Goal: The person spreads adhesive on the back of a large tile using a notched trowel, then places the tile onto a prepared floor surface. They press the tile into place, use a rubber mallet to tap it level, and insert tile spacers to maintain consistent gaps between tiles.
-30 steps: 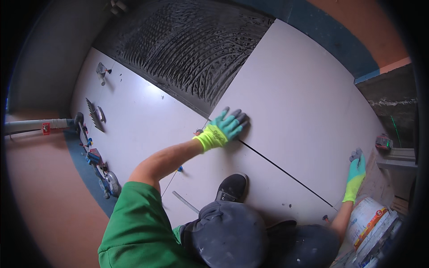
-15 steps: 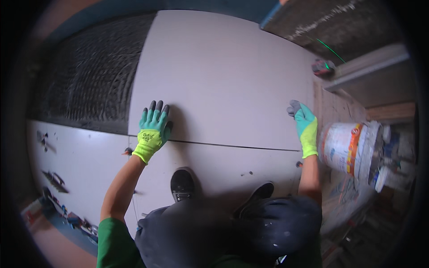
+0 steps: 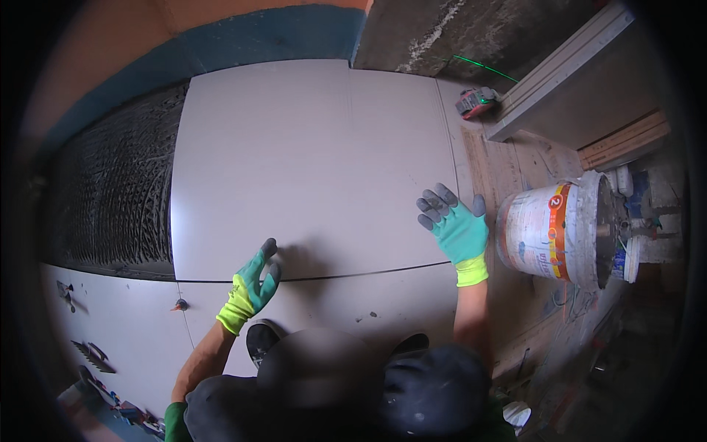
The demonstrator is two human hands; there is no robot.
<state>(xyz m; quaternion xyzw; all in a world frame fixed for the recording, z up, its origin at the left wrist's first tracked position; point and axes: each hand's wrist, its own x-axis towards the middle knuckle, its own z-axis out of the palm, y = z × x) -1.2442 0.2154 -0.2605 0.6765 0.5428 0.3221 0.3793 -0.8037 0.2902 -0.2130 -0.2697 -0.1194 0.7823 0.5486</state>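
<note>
A large pale floor tile point(image 3: 317, 162) lies in front of me, with a dark straight gap between it and the nearer tiles point(image 3: 346, 302). My left hand point(image 3: 256, 286), in a green and yellow glove with grey fingertips, is at that gap. It is turned edge-on, fingers stretched and thumb apart, holding nothing. Whether it touches the tile I cannot tell. Over the tile's right part, my right hand point(image 3: 455, 227) is gloved alike, its palm showing and fingers apart, with nothing in it. Combed dark mortar point(image 3: 118, 184) borders the tile's left edge.
A red and grey laser level point(image 3: 476, 103) casts a green line on the wall. At right, a dirty white bucket point(image 3: 541, 232) lies near a leaning board point(image 3: 589, 88). A notched trowel point(image 3: 93, 356) and an orange tile spacer point(image 3: 180, 305) are at left.
My left hand, spread flat on the large tile before, has turned edge-on. My right hand has opened from a loose curl and turned its palm into view. The whole view has shifted too.
</note>
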